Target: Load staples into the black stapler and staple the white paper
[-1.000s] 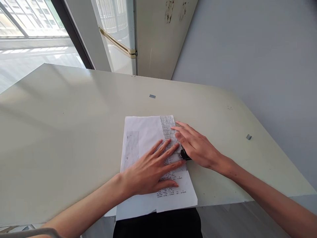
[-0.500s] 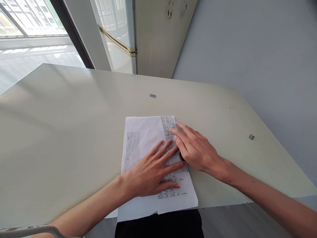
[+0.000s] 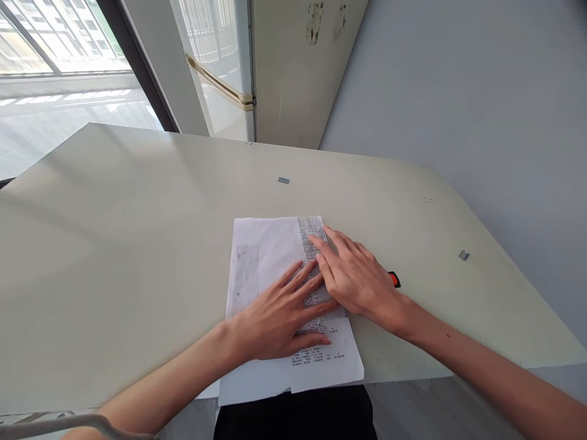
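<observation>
White sheets of paper (image 3: 270, 235) lie at the table's near edge, with a printed strip of brick-like pattern (image 3: 310, 229) and lines of small text (image 3: 316, 360) on their right side. My left hand (image 3: 288, 311) rests flat on the paper, fingers spread, covering part of the print. My right hand (image 3: 355, 269) is stretched out over the paper's right edge, its fingertips on the patterned strip and its thumb by the left fingertips. From behind the right hand sticks out the end of a red and black object (image 3: 394, 279); the rest of it is hidden.
On the pale table (image 3: 137, 275) lie a small grey strip (image 3: 284, 180) toward the back and a small bent grey piece (image 3: 464, 255) at the right. Beyond the table stands a refrigerator (image 3: 284, 79) next to a grey wall (image 3: 458, 79). A grey curved bar (image 3: 73, 421) shows at bottom left.
My right hand has slid slightly left over the paper. The red and black end now shows behind it, while the black part between the hands is covered. My left hand stays put.
</observation>
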Demonstrator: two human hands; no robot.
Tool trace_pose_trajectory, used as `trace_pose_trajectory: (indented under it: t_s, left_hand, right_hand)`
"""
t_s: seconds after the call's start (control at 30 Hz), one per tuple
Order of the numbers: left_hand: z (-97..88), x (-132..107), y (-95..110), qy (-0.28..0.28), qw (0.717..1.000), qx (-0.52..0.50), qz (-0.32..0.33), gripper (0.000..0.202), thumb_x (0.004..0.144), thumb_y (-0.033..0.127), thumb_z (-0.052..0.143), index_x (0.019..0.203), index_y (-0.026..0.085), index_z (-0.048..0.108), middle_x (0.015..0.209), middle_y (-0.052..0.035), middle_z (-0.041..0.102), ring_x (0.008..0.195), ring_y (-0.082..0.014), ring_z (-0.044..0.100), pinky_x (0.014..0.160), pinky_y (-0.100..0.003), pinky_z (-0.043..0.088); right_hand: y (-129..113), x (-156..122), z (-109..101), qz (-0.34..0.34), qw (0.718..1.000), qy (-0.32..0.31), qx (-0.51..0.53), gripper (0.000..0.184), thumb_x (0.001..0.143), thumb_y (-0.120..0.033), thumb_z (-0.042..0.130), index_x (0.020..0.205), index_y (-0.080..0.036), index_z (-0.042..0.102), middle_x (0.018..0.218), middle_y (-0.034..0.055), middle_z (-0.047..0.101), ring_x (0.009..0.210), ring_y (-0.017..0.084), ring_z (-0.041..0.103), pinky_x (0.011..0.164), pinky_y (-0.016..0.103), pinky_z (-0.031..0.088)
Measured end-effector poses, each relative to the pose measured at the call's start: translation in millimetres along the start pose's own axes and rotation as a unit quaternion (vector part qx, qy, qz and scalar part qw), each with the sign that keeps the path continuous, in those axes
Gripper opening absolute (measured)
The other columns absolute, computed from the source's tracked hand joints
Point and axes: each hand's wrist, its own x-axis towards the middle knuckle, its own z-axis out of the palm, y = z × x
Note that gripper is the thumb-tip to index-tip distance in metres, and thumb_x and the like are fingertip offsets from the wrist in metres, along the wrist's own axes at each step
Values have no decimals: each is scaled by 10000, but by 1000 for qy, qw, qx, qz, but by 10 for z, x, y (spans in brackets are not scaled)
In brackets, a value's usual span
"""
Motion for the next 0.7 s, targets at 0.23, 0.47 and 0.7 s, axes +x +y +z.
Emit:
trace_pose_trajectory:
  t_s: [0.23, 0.47, 0.7]
  left_hand:
    - [-56, -41, -52, -36, 999, 9, -15, 628, 1073, 638, 442, 1623, 335, 442, 1771, -31, 78, 1624, -370, 70, 1324, -595, 175]
    - [-292, -314, -218, -71, 997, 4, -31, 699, 1043, 712, 426, 1662, 403, 331, 1768, 36, 98, 1632, -350, 97, 1329, -590, 156]
    - [-358, -502, -286, -28, 996, 12, -84, 665, 1099, 650, 293, 1703, 409, 154, 1769, 54, 147, 1639, -323, 125, 1333, -568, 179]
  right_hand:
    - [268, -95, -155, 22, 973, 13, 229, 444, 1122, -407, 308, 1474, -287, 550, 1575, 41, 567, 1449, 247, 546, 1184, 455, 486]
    - [658, -421, -53, -95, 960, -7, 263, 366, 1133, -394, 341, 1384, -327, 598, 1364, 32, 709, 1240, 234, 682, 1041, 408, 559]
    - [1055, -716, 219, -101, 965, 42, 239, 329, 1087, -405, 508, 1408, -347, 553, 1305, 48, 715, 1144, 245, 700, 925, 387, 584]
